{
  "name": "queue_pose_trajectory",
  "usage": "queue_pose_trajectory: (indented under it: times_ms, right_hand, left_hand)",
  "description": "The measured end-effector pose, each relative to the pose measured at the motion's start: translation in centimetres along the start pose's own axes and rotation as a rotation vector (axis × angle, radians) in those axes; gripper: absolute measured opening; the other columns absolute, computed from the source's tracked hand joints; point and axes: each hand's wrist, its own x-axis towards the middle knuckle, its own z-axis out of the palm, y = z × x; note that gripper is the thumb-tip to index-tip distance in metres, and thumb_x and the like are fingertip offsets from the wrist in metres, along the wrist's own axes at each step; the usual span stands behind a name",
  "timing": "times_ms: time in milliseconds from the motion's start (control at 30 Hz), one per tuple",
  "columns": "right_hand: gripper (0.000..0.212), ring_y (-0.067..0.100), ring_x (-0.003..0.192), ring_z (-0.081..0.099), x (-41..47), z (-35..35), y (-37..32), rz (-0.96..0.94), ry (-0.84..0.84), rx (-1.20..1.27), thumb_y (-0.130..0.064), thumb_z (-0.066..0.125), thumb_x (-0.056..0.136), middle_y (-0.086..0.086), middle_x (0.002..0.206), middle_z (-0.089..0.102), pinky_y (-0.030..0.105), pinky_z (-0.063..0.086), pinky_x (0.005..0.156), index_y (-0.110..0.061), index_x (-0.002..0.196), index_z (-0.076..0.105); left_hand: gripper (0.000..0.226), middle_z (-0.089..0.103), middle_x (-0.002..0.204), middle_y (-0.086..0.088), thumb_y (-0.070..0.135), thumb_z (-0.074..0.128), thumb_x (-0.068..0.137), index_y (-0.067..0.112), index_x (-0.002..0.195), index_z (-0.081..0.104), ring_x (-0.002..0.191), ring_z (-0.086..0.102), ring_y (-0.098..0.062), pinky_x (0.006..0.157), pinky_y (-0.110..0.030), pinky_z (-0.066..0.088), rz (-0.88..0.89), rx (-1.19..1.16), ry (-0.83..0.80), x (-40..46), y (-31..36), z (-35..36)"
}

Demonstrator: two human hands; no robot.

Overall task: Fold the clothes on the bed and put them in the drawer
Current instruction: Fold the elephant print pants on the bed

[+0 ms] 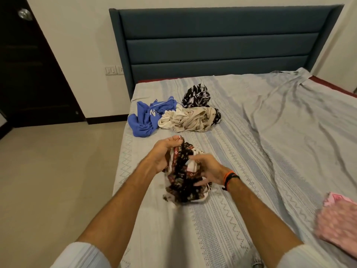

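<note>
The patterned garment, dark with red and white print, is bunched in the centre of the frame, low on the bed, and I hold it with both hands. My left hand grips its upper edge, with the fingers curled round the cloth at the top. My right hand pinches a white part near the middle; its lower fingers are spread over the cloth. The bundle hangs from the hands to the sheet, and its lower end rests on the bed toward the bottom of the frame. Its long axis runs from upper left to lower right, but it is too crumpled to say where a hem or a sleeve is. Both hands are on it, the left one higher. I judge that the next move is to pull the hands apart, left and right, to open the cloth flat.

Further out, toward the upper centre, three more garments lie touching: a blue garment, a cream garment and a black and white garment. At the right edge lies a pink cloth, blurred. No drawer is in view.
</note>
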Motion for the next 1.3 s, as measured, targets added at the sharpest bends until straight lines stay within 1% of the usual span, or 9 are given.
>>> queue_pose_trajectory:
  times_ms: [100,200,333,533,633,867,1067,1167,1300]
  right_hand:
    - [0.052,0.031,0.113,0.063,0.3,1.6,-0.6,-0.095,0.014,0.296,-0.048,0.075,0.081,0.010,0.129,0.064,0.040,0.061,0.071,-0.017,0.122,0.066]
    - [0.028,0.018,0.088,0.066,0.9,3.2,-1.6,-0.177,0.135,0.449,-0.022,0.070,0.089,0.011,0.114,0.067,0.023,0.055,0.056,-0.003,0.110,0.068]
    - [0.039,0.030,0.114,0.065,1.0,3.8,-3.0,-0.262,0.116,0.581,-0.025,0.067,0.090,0.015,0.120,0.069,0.046,0.048,0.105,-0.001,0.120,0.068]
    - [0.049,0.032,0.109,0.062,-0.5,5.0,-5.1,-0.443,-0.047,0.609,0.015,0.059,0.084,0.020,0.120,0.064,0.045,0.055,0.092,0.001,0.130,0.055]
    - [0.041,0.032,0.101,0.065,-0.8,5.7,-5.8,-0.468,-0.010,0.553,0.021,0.054,0.084,0.019,0.110,0.065,0.045,0.057,0.087,0.000,0.119,0.057]
    - [0.018,0.031,0.096,0.060,-1.3,6.3,-7.0,-0.532,0.077,0.405,0.009,0.059,0.090,0.019,0.099,0.063,0.039,0.053,0.089,0.008,0.109,0.062]
    - [0.045,0.022,0.113,0.065,-2.0,6.1,-7.4,-0.492,0.059,0.545,-0.033,0.053,0.100,0.011,0.128,0.064,0.034,0.055,0.093,-0.004,0.134,0.057]
    - [0.037,0.017,0.120,0.060,-2.9,6.3,-7.4,-0.523,0.018,0.572,-0.035,0.047,0.102,0.006,0.132,0.063,0.038,0.045,0.107,-0.014,0.131,0.058]
    - [0.040,0.024,0.124,0.059,-3.1,6.2,-6.3,-0.529,-0.036,0.473,-0.041,0.042,0.103,0.011,0.137,0.059,0.044,0.044,0.109,-0.016,0.132,0.056]
  left_hand:
    - [0.023,0.067,0.091,-0.005,0.007,0.056,0.096,0.005,0.119,0.060,0.077,0.063,-0.015,0.073,-0.026,0.056,0.105,-0.049,-0.098,-1.0,1.0,-0.2]
    - [0.016,0.065,0.083,-0.003,0.002,0.056,0.096,0.009,0.109,0.064,0.063,0.053,-0.009,0.062,-0.023,0.047,0.196,0.058,0.092,-0.8,1.6,-1.0]
    - [0.015,0.067,0.091,-0.005,0.003,0.069,0.084,0.009,0.098,0.067,0.081,0.061,-0.015,0.068,-0.030,0.051,0.105,0.531,0.449,-1.0,0.9,-4.4]
    - [0.071,0.060,0.105,-0.014,-0.003,0.082,0.045,0.012,0.106,0.048,0.092,0.065,-0.026,0.063,-0.038,0.056,0.003,0.619,0.136,-3.4,-0.5,-5.4]
    - [0.116,0.058,0.118,-0.006,-0.003,0.085,0.066,0.016,0.152,0.010,0.111,0.061,-0.028,0.083,-0.046,0.057,-0.040,0.633,0.036,-4.7,-0.5,-3.8]
    - [0.021,0.068,0.105,-0.009,0.029,0.063,0.095,0.012,0.109,0.062,0.096,0.067,-0.018,0.087,-0.049,0.058,0.061,0.650,-0.022,-6.2,-0.1,-1.0]
    - [0.036,0.065,0.095,-0.004,0.045,0.055,0.097,0.013,0.108,0.065,0.085,0.063,-0.019,0.090,-0.050,0.056,0.001,0.376,-0.119,-6.9,1.0,-0.3]
    - [0.036,0.067,0.101,-0.005,0.022,0.075,0.086,0.010,0.115,0.057,0.088,0.068,-0.019,0.076,-0.038,0.061,-0.009,0.630,-0.119,-7.2,1.2,0.3]
    - [0.009,0.074,0.092,-0.010,0.005,0.065,0.092,0.001,0.099,0.068,0.080,0.073,-0.019,0.070,-0.034,0.062,0.141,0.830,0.049,-7.1,1.8,0.9]
